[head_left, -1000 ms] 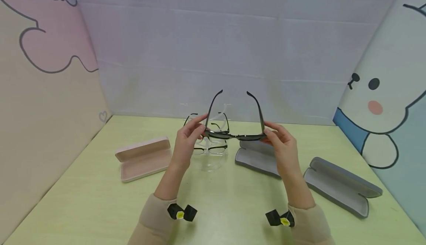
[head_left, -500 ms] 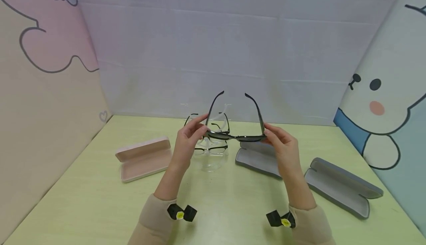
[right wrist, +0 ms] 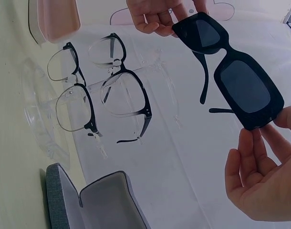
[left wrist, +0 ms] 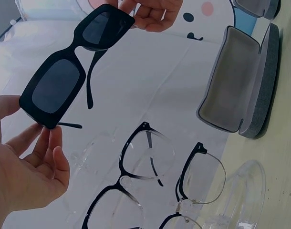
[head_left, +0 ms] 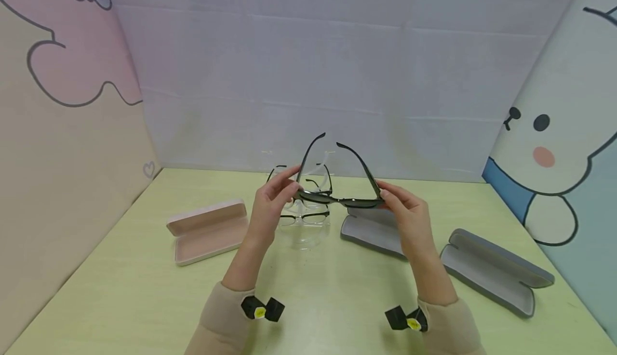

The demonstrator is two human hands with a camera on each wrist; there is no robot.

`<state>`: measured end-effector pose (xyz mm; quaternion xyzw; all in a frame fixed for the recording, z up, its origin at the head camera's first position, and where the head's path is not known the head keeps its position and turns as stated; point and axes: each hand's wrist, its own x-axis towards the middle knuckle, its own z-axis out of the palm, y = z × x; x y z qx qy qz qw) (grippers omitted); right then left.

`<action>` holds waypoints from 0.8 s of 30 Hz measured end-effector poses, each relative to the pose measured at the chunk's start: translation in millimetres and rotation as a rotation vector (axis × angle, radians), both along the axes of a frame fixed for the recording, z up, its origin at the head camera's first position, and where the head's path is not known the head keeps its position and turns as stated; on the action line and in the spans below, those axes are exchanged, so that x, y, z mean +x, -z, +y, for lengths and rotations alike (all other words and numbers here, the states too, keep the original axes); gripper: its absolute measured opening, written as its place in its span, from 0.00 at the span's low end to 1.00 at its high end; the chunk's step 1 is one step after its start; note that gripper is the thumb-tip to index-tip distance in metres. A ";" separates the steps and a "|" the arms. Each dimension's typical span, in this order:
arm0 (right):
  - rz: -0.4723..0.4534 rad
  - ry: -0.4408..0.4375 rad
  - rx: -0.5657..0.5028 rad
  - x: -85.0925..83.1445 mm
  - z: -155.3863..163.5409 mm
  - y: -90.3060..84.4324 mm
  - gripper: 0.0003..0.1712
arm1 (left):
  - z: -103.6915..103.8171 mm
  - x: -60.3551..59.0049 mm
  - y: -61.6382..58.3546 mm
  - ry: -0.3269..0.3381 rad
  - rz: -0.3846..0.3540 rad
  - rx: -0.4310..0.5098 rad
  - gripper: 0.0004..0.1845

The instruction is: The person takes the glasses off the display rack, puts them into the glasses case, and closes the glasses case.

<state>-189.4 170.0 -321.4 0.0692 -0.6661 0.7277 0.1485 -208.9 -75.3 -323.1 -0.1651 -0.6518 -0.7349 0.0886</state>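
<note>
Both open grey cases (head_left: 491,272) lie empty.

A pale green table (head_left: 144,301) is carrying everything. A pink case (head_left: 208,231) is lying open at nine o'clock, a clear stand (head_left: 303,232) is sitting at twelve, and two grey cases (head_left: 373,229) (head_left: 494,269) are lying open toward three.
</note>
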 end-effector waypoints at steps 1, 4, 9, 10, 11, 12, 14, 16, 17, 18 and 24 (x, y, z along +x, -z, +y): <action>-0.002 0.002 0.003 0.1 0.4 -0.2 0.14 | 0.4 0.2 -0.3 0.002 -0.001 0.000 0.19; -0.007 0.007 0.000 0.2 1.6 -0.9 0.12 | 1.8 1.0 -1.0 0.009 -0.003 -0.004 0.19; -0.019 -0.010 0.032 1.3 3.0 -1.4 0.09 | 2.7 2.1 -1.1 0.017 -0.020 -0.009 0.20; -0.019 -0.019 0.044 1.5 3.3 -1.4 0.10 | 2.8 2.3 -1.1 0.017 -0.022 -0.009 0.19; -0.018 -0.027 0.054 1.8 3.5 -1.5 0.10 | 3.0 2.3 -1.1 0.018 -0.025 -0.008 0.19; -0.017 -0.035 0.061 2.1 3.7 -1.6 0.10 | 3.1 2.2 -1.0 0.018 -0.027 -0.010 0.20; -0.012 -0.048 0.071 2.5 4.2 -2.0 0.10 | 3.6 2.5 -1.4 0.018 -0.029 -0.010 0.19; -0.007 -0.059 0.073 2.9 4.8 -2.3 0.11 | 4.1 3.0 -2.0 0.018 -0.028 -0.011 0.19; -0.005 -0.061 0.072 3.1 5.0 -2.5 0.11 | 4.3 3.2 -2.3 0.018 -0.028 -0.012 0.20; -0.003 -0.065 0.066 3.3 5.2 -2.7 0.11 | 4.6 3.5 -2.6 0.017 -0.028 -0.014 0.20; 0.005 -0.083 -0.013 3.0 5.4 -3.6 0.11 | 5.6 4.0 -4.1 0.018 -0.042 0.002 0.20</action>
